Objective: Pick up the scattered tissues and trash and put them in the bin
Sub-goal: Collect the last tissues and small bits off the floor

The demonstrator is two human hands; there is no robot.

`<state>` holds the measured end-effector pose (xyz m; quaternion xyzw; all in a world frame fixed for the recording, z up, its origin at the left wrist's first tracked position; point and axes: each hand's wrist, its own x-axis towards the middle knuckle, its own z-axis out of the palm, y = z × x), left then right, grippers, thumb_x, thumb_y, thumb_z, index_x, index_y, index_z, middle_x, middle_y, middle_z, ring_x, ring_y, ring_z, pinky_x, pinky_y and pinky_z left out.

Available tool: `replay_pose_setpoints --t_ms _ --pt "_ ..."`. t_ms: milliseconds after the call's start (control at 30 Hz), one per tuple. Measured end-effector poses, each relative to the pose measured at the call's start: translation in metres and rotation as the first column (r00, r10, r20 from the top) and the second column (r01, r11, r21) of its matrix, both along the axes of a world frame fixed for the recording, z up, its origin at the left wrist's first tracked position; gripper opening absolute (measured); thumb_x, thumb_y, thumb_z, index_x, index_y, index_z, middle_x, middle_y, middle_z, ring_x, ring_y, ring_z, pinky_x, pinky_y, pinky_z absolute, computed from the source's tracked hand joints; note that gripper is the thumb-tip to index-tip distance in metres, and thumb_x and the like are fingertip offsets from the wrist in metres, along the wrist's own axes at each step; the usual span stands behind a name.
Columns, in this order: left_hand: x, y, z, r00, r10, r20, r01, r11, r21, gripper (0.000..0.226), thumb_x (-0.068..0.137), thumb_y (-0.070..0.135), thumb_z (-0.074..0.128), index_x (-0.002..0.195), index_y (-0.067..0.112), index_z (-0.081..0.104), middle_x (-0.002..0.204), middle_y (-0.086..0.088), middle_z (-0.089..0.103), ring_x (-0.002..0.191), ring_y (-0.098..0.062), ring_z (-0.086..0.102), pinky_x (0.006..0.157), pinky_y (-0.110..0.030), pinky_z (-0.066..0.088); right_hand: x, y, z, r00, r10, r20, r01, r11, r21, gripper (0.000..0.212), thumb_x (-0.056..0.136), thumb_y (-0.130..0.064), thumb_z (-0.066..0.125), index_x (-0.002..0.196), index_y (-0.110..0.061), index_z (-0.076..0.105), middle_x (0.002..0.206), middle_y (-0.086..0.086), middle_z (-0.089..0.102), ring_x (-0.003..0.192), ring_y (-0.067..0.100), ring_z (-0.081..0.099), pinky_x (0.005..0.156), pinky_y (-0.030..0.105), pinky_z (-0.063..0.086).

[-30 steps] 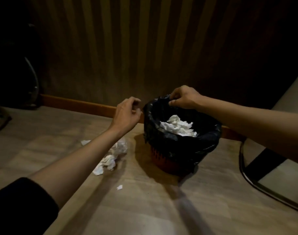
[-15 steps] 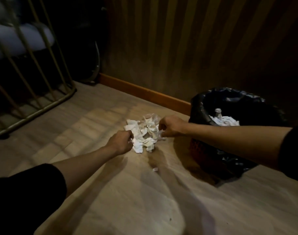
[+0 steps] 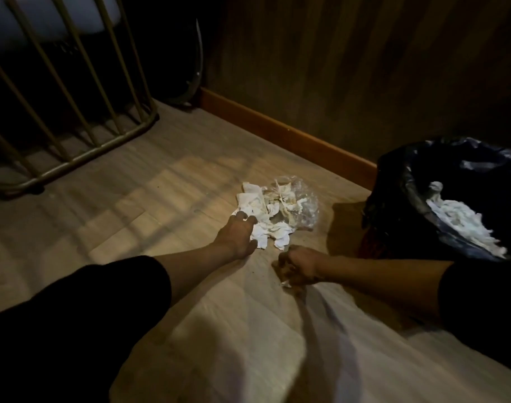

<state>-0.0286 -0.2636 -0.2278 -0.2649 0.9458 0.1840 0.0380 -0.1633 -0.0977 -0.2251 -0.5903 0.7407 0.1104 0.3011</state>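
Note:
A pile of crumpled white tissues (image 3: 263,216) lies on the wooden floor, with a clear plastic wrapper (image 3: 302,203) on its right side. My left hand (image 3: 238,235) rests on the pile's near left edge, fingers curled onto the tissues. My right hand (image 3: 299,266) is closed low on the floor just in front of the pile, pinching a small white tissue scrap (image 3: 286,283). The bin (image 3: 393,199), lined with a black bag, stands at the right and holds white tissues (image 3: 466,221).
A metal-barred frame (image 3: 82,152) stands on the floor at the far left. An orange-brown skirting board (image 3: 277,132) runs along the dark striped wall behind the pile. Bare floor lies in front of my arms.
My right hand moved from the right side of the pile toward me and closed on the small scrap. My left hand settled onto the pile's left edge. The view shifted closer.

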Motion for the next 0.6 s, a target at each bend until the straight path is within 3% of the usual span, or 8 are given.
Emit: replay_pose_setpoints --t_ms 67,167,300,367,467,600 --pt "-0.016 -0.004 -0.004 0.998 0.063 -0.024 -0.063 0.998 0.003 0.066 0.084 0.041 0.066 0.141 0.019 0.042 0.150 -0.015 0.032 0.136 -0.036 0.034 0.103 -0.048 0.044 0.003 0.002 -0.013 0.998 0.057 0.033 -0.057 0.998 0.002 0.045 0.088 -0.029 0.067 0.130 -0.016 0.056 0.119 0.011 0.055 0.102 0.028 0.057 0.086 0.031 0.048" --pt "-0.040 -0.012 -0.012 0.987 0.146 -0.061 -0.144 0.989 0.036 0.079 0.077 0.057 0.067 0.145 0.029 0.036 0.158 -0.013 0.019 0.145 -0.036 0.019 0.109 -0.053 0.034 0.006 0.007 -0.029 0.995 0.063 0.083 -0.058 0.997 -0.056 0.026 0.084 -0.018 0.064 0.110 -0.018 0.064 0.110 0.005 0.064 0.095 0.024 0.062 0.081 0.029 0.047" --pt "-0.059 -0.017 -0.022 0.980 0.196 -0.039 -0.187 0.970 0.158 0.096 0.072 0.071 0.065 0.152 0.038 0.023 0.165 -0.006 0.002 0.152 -0.035 0.000 0.115 -0.059 0.024 -0.001 0.009 -0.029 0.991 0.059 0.124 -0.046 0.993 -0.105 0.018 0.084 -0.018 0.063 0.101 -0.019 0.066 0.102 0.000 0.068 0.089 0.019 0.063 0.077 0.027 0.046" --pt "-0.063 -0.014 -0.029 0.981 0.194 0.006 -0.191 0.963 0.189 0.101 0.070 0.072 0.067 0.153 0.036 0.021 0.165 -0.006 0.003 0.151 -0.035 0.008 0.116 -0.056 0.026 -0.009 0.008 -0.018 0.995 0.027 0.093 -0.006 0.976 -0.218 0.016 0.087 -0.019 0.061 0.102 -0.020 0.064 0.100 -0.001 0.064 0.085 0.015 0.057 0.074 0.025 0.042" --pt "-0.059 -0.007 -0.040 0.981 0.183 0.058 -0.190 0.970 0.153 0.102 0.070 0.066 0.070 0.151 0.020 0.027 0.156 -0.015 0.025 0.143 -0.038 0.027 0.114 -0.047 0.032 -0.028 -0.003 -0.004 0.976 -0.198 0.094 0.218 0.835 -0.505 0.019 0.092 -0.013 0.053 0.109 -0.022 0.055 0.097 -0.003 0.061 0.082 0.014 0.059 0.069 0.027 0.046" --pt "-0.040 -0.002 -0.053 0.997 0.071 -0.014 -0.071 0.997 0.022 0.070 0.078 0.045 0.067 0.136 0.012 0.044 0.134 -0.016 0.044 0.126 -0.037 0.040 0.100 -0.043 0.042 -0.064 -0.041 0.000 0.898 -0.436 0.049 0.365 0.682 -0.633 0.039 0.089 -0.011 0.057 0.123 -0.028 0.049 0.097 -0.002 0.061 0.088 0.018 0.059 0.074 0.036 0.052"
